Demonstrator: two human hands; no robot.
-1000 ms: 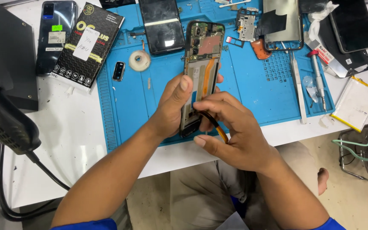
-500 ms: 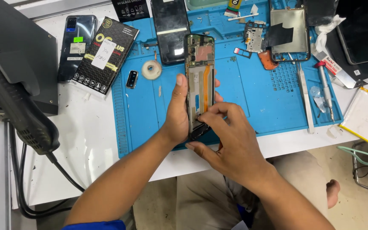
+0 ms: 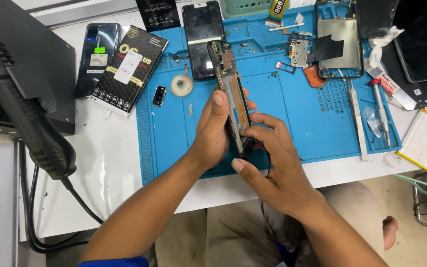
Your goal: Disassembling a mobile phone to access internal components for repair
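Opened black smartphone with exposed circuit board and orange internals held above blue silicone repair mat on the white counter. Long axis running away from the body, camera end far, bottom end near, body rolled onto its edge. Left hand clenched along the phone's left side; right hand pinching the near bottom end. Grip closed on both.

You had bare mat right of your hands; tape roll and camera module crowded the left.
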